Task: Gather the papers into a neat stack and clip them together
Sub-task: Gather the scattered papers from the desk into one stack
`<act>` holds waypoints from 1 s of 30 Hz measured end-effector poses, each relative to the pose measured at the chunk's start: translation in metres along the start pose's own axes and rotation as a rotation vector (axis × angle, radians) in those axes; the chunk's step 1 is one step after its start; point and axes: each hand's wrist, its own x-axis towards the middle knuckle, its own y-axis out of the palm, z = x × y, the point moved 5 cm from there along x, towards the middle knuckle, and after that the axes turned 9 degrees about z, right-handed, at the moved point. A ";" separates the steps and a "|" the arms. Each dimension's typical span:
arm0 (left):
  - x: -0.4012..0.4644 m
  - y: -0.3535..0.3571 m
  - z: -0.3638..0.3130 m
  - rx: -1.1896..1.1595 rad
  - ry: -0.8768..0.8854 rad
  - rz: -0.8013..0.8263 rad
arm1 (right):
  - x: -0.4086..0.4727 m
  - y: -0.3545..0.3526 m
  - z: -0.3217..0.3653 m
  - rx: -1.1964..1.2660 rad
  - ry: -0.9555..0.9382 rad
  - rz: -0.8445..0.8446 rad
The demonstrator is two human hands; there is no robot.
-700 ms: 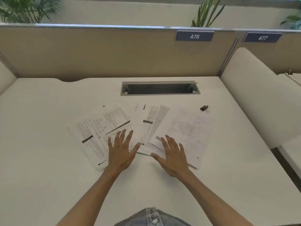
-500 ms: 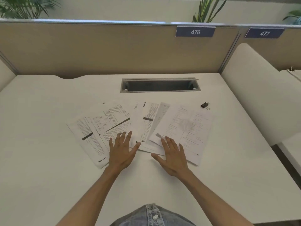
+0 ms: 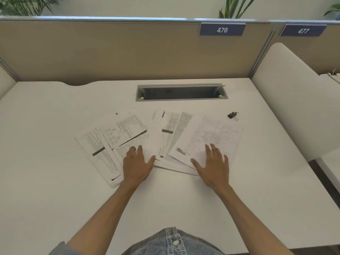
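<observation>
On the white desk point(image 3: 55, 181), printed white paper sheets point(image 3: 160, 138) lie fanned out and overlapping — not yet squared into a stack. At their near edge the left hand point(image 3: 137, 166) rests palm down, fingers straight and gripping nothing. Just to its right, the right hand point(image 3: 213, 166) lies flat with fingers spread on the rightmost sheet, holding nothing. Beyond that sheet's far right corner sits a small black binder clip point(image 3: 232, 115) — apart from the papers, near the grey cable slot point(image 3: 181, 92).
</observation>
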 end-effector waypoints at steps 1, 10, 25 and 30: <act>0.002 -0.003 -0.001 0.007 -0.035 -0.005 | 0.002 -0.003 -0.012 -0.004 0.078 -0.029; 0.022 -0.004 -0.021 0.106 -0.209 0.110 | 0.013 -0.001 -0.062 0.033 0.415 0.085; 0.040 -0.005 -0.034 -0.395 -0.165 0.139 | 0.026 0.002 -0.033 0.140 0.212 0.075; 0.047 -0.006 -0.026 -0.814 -0.236 0.191 | 0.030 0.004 -0.023 0.158 0.168 0.096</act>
